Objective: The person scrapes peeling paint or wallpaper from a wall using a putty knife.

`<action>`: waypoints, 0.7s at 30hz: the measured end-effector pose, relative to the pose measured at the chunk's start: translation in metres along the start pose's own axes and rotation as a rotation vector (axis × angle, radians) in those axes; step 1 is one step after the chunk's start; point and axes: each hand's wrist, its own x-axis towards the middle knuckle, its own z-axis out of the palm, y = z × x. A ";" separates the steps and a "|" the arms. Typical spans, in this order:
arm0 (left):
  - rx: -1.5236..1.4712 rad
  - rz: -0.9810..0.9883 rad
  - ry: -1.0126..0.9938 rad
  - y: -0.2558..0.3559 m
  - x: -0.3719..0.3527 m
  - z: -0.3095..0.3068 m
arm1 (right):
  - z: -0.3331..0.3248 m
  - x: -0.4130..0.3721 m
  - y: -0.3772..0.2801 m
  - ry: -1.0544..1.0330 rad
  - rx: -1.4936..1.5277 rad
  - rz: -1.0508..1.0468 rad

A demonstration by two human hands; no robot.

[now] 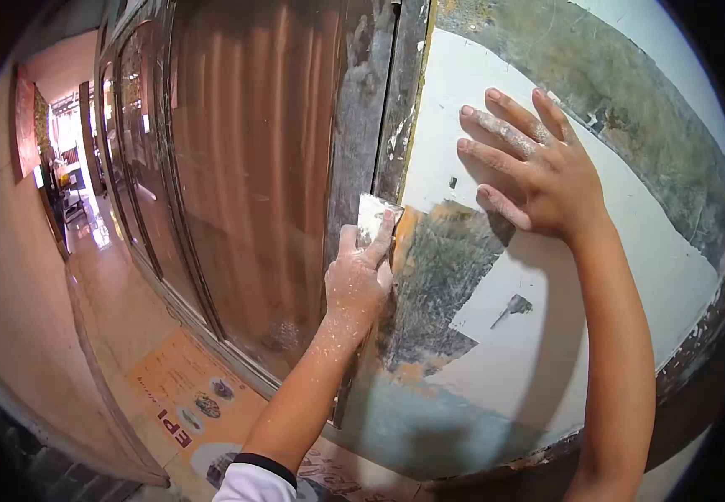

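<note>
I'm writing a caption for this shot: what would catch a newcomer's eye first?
Probably the right hand, fingers spread on the white patch of wall at right. Next, mid-picture, the dust-speckled left hand holding a flat blade beside the dark frame. Then the tall reddish-brown curtain, left of both hands.

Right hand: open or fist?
Open: the right hand is against the wall, its fingers spread apart with nothing gripped between them.

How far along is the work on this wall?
Partway, it seems. Apparently done: the dark patch, bare beside jagged white coating. In hand: the left hand holds a scraper by the frame; the right hand is against the wall. Apparently left: the remaining white coating, if scraping is the aim.
</note>
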 end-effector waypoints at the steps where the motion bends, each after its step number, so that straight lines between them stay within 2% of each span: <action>1: -0.024 -0.006 -0.005 0.003 0.003 -0.004 | 0.001 0.000 0.001 -0.003 0.006 -0.003; 6: -0.018 0.016 -0.011 0.003 -0.003 -0.002 | -0.001 0.000 0.000 -0.023 0.033 0.017; 10: -0.065 -0.102 -0.059 0.023 0.001 -0.015 | 0.000 0.000 0.001 -0.021 0.032 0.013; 12: -0.057 -0.034 -0.014 0.016 -0.007 -0.005 | 0.000 -0.001 0.000 -0.021 0.024 0.016; 16: -0.088 -0.098 -0.036 0.026 0.001 -0.011 | -0.001 0.000 -0.002 -0.032 0.017 0.030; 21: -0.132 -0.042 0.028 0.019 -0.002 -0.001 | 0.000 0.000 0.000 0.000 -0.024 0.014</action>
